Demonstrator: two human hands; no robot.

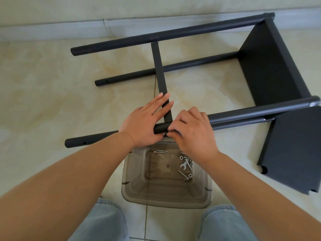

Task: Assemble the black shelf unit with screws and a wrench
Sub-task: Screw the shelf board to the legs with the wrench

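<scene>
The black shelf unit lies on its side on the floor, with a shelf panel (pixel 267 66) fixed at its right end. Several black tube legs run leftward; the nearest leg (pixel 243 114) crosses in front of me. A middle shelf panel (pixel 159 66) stands edge-on between the far leg (pixel 156 34) and the near leg. My left hand (pixel 145 124) lies over that panel's near end with straight fingers, its thumb under the near leg. My right hand (pixel 191 131) pinches a small metal part, probably a screw, at the joint on the near leg. A small wrench (pixel 183 165) lies in the bin.
A clear plastic bin (pixel 166 197) stands between my knees, holding loose screws (pixel 160 151) and washers. A loose black shelf panel (pixel 295 150) lies flat at the right. The wall's baseboard (pixel 52 30) runs behind the unit. The floor is pale tile.
</scene>
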